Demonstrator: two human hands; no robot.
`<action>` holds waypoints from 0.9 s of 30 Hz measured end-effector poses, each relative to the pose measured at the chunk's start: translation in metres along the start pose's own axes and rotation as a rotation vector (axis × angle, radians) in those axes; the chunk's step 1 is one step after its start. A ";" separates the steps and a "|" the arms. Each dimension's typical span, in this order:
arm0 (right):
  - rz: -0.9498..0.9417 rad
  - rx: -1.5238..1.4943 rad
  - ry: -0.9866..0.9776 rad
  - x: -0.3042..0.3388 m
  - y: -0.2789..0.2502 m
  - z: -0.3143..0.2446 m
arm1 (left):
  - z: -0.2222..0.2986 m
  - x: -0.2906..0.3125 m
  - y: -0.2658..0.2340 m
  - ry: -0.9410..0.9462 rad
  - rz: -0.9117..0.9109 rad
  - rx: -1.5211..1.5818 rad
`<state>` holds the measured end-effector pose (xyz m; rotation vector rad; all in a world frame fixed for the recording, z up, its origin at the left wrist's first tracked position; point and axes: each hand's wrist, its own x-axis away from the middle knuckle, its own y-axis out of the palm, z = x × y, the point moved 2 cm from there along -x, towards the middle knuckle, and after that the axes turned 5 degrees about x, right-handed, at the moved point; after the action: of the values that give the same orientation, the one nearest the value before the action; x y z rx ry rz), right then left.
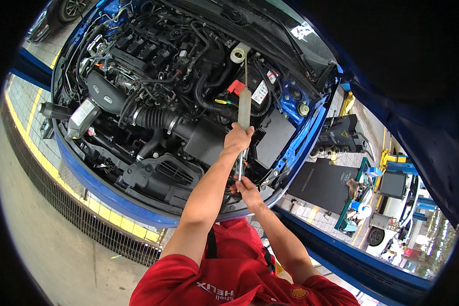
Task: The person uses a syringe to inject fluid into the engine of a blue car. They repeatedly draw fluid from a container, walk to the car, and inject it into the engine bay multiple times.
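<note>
A pale, translucent suction syringe (245,108) stretches over the engine bay. Its thin tube (247,71) reaches up to the open mouth of a whitish fluid reservoir (238,54); whether the tip is in the fluid is hidden. My left hand (238,137) is wrapped round the lower end of the barrel. Closer to me, my right hand (248,194) grips the end of the metal plunger rod (240,166), which is drawn well out of the barrel. Beside the barrel sits the battery (260,93) with a red terminal cover (235,87).
Left of the syringe lie the engine (143,56) and a ribbed intake hose (155,118). A grey bottle (82,118) rests at the bay's left edge. The raised bonnet (403,102) overhangs the right side. A tool cart (324,186) stands beyond the right fender.
</note>
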<state>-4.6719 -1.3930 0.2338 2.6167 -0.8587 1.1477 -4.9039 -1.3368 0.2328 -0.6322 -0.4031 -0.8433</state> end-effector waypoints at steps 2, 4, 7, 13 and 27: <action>0.002 0.000 -0.006 -0.001 0.000 0.001 | 0.003 0.002 -0.001 0.029 0.020 -0.008; -0.005 0.018 -0.023 0.002 0.000 -0.003 | 0.008 0.009 -0.006 0.051 0.032 -0.005; -0.007 0.014 -0.047 0.006 0.001 -0.002 | 0.017 0.024 -0.014 0.080 0.045 0.015; -0.038 0.021 -0.106 0.011 0.003 0.002 | 0.033 0.066 -0.034 0.167 0.127 0.027; -0.367 0.436 -0.486 0.104 0.073 0.001 | -0.053 0.327 -0.166 0.275 0.678 0.426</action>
<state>-4.6563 -1.4992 0.3019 3.2959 -0.1611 0.6656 -4.8318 -1.6384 0.4355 -0.2171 -0.0913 -0.1742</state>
